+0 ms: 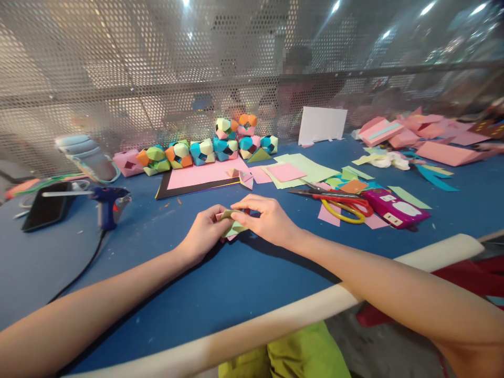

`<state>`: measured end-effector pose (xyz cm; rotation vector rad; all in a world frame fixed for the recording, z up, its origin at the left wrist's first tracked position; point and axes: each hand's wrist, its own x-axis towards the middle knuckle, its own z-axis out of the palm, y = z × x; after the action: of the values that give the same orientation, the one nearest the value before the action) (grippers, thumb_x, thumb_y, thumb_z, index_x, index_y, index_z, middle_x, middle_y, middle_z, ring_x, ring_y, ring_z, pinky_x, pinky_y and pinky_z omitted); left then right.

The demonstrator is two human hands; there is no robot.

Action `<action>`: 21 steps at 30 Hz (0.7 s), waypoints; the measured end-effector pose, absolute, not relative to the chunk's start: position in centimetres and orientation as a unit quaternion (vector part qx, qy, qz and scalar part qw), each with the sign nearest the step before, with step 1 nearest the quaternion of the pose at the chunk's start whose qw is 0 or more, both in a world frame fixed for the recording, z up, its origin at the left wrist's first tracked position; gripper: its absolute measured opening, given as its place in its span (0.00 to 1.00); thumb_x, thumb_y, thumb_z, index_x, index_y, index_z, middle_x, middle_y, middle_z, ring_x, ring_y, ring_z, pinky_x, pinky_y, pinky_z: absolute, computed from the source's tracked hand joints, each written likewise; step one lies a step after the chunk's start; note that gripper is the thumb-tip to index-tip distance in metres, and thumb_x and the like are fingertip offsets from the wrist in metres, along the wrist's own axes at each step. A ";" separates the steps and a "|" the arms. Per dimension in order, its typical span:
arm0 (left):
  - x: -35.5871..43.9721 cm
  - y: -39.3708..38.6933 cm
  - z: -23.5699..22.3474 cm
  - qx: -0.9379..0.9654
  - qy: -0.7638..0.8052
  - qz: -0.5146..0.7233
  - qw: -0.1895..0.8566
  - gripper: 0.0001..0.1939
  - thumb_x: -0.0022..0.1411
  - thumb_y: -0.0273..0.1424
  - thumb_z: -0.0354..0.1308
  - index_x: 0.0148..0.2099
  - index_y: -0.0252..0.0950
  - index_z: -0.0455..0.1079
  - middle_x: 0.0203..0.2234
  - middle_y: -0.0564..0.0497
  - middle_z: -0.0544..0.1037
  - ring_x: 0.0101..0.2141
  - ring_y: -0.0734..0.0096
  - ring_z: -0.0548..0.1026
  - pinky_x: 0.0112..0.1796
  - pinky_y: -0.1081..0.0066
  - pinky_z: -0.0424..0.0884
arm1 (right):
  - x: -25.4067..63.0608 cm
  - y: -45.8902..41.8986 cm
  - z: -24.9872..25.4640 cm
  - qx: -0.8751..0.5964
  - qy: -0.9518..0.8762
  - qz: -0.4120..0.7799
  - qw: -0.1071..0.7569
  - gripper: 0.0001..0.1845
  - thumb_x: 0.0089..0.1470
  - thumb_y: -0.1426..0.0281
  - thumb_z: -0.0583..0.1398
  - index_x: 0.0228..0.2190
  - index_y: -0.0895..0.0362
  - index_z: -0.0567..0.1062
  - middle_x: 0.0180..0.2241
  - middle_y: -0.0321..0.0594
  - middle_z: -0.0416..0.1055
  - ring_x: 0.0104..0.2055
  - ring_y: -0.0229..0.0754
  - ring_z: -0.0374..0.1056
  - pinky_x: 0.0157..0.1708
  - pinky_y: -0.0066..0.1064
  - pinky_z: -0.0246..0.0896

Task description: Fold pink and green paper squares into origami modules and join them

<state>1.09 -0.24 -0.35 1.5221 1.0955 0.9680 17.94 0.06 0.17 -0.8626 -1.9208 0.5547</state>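
Observation:
Between both hands, just over the blue tabletop, is a small folded piece of light green paper (237, 229) with a bit of pink showing beneath it. My left hand (207, 231) pinches its left side with thumb and fingers. From the right, my right hand (268, 218) grips the upper edge, thumb laid across the paper. The fingers hide much of the folds. Behind the hands lie a small folded pink paper piece (246, 180) and a pink sheet (197, 175) on a black one. Several multicoloured folded paper balls (202, 151) stand in a row at the back, some stacked.
On the left are a blue glue gun (108, 205) with its cord, a phone (47, 205) and a grey bottle (86, 157). Scissors (344, 210), a purple packet (396, 209) and paper scraps lie right. Pink folded papers (429, 131) pile up before a perforated metal screen (157, 79).

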 end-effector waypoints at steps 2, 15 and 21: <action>1.0 0.0 -0.6 0.598 0.434 0.434 0.516 0.05 0.54 0.31 0.57 0.33 0.35 0.65 0.17 0.57 0.71 0.18 0.77 0.66 0.21 0.76 0.62 | 18.0 0.1 0.3 -0.376 -0.776 0.230 0.450 0.12 0.55 0.65 0.59 0.36 0.59 0.77 0.34 0.41 0.75 0.34 0.38 0.68 0.35 0.30 0.62; 1.5 -0.2 -0.2 0.556 0.436 0.475 0.524 0.13 0.52 0.34 0.62 0.38 0.33 0.66 0.24 0.54 0.75 0.24 0.72 0.73 0.27 0.69 0.74 | 17.1 0.3 -0.5 -0.462 -0.759 0.224 0.401 0.14 0.53 0.69 0.57 0.18 0.57 0.64 0.19 0.34 0.66 0.22 0.33 0.56 0.24 0.27 0.47; 1.6 -0.5 -0.1 0.589 0.450 0.461 0.488 0.13 0.51 0.34 0.62 0.37 0.34 0.65 0.26 0.55 0.75 0.24 0.73 0.74 0.31 0.68 0.73 | 17.1 0.5 -0.4 -0.482 -0.729 0.225 0.431 0.13 0.50 0.70 0.57 0.17 0.57 0.63 0.17 0.32 0.64 0.21 0.33 0.57 0.25 0.26 0.49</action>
<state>1.58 -0.53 -0.09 1.4323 1.0935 1.1199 17.10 0.48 -0.35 -1.2012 -1.8191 0.5608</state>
